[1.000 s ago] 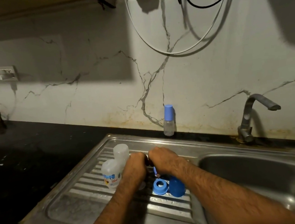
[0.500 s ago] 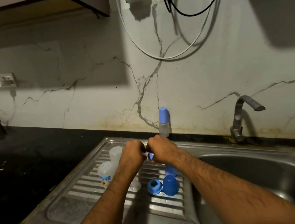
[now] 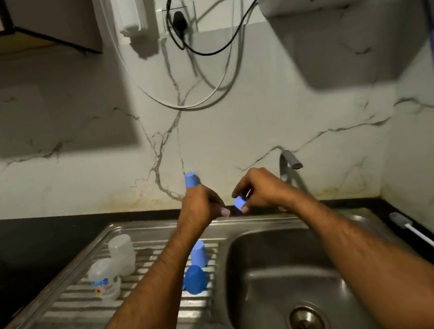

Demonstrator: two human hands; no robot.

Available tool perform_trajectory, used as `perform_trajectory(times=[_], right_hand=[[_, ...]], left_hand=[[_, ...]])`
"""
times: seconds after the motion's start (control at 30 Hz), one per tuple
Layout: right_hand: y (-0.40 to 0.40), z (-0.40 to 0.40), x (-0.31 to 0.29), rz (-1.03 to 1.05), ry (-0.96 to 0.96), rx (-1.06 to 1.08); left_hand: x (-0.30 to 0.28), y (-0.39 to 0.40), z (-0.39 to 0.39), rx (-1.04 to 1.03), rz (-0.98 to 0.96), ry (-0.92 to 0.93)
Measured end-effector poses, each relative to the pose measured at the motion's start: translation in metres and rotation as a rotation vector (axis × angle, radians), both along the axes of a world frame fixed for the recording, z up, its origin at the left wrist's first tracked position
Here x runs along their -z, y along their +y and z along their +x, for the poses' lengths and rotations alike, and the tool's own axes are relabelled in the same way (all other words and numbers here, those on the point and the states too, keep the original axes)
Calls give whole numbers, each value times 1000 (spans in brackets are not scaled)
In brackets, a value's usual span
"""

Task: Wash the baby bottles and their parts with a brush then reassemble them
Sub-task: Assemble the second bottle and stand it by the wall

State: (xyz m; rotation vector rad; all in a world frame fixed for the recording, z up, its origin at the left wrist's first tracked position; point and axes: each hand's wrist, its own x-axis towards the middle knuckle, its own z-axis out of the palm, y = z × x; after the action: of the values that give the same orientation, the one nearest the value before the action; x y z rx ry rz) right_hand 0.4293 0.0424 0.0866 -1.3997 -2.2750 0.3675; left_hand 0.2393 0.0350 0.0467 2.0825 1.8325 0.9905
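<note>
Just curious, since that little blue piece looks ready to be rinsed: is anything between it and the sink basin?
Nothing visible. The right hand pinches the small blue piece above the sink's back rim, and the sink basin just in front of it looks open, with only the drain showing.

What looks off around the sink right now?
Nothing spilled or broken. Bottle parts sit loose on the drainboard: two clear bottles uncapped, blue caps beside them. Brown staining runs along the wall base.

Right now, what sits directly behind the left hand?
Behind the left hand a blue cap pokes up against the wall. Whatever it caps is hidden by the hand, so its body cannot be seen.
</note>
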Motion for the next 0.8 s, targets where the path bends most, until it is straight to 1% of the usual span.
perform_trajectory(times=[0.03, 0.07, 0.13, 0.17, 0.2, 0.23, 0.27, 0.3, 0.33, 0.37, 0.43, 0.5, 0.57, 0.63, 0.73, 0.8], right_hand=[[-4, 20, -4, -56, 82, -9], [-7, 42, -5, -122, 205, -22], [-13, 75, 5, -285, 548, -42], [-14, 90, 23, -380, 681, 8], [-13, 99, 44, -389, 617, 93], [-15, 108, 68, -398, 399, 211], [-19, 116, 97, -368, 80, 348], [-24, 123, 120, -288, -194, 487], [-30, 129, 136, -273, -315, 547], [-33, 132, 142, -312, -364, 561], [-32, 137, 148, -381, -383, 562], [-25, 139, 146, -345, -310, 559], [-17, 136, 143, -323, -116, 523], [-9, 129, 142, -326, 70, 476], [3, 119, 143, -266, 240, 436], [6, 109, 147, -229, 337, 404]], left_hand=[[-5, -3, 9, 52, -7, -113], [-10, -4, 22, 121, -19, -264], [-6, -5, 42, 231, -101, -645], [7, 0, 55, 215, -132, -671], [21, 5, 65, 135, -148, -593], [43, 8, 75, 29, -206, -378], [63, 7, 86, -30, -268, -111], [82, 7, 94, -55, -311, 32], [97, 5, 104, -16, -344, 82], [109, 7, 110, 36, -337, 0], [122, 10, 119, 30, -318, -180], [126, 11, 125, -9, -277, -297], [129, 10, 130, -67, -249, -428], [130, 9, 135, -85, -284, -552], [136, 11, 137, -116, -352, -803], [137, 11, 139, -149, -315, -876]])
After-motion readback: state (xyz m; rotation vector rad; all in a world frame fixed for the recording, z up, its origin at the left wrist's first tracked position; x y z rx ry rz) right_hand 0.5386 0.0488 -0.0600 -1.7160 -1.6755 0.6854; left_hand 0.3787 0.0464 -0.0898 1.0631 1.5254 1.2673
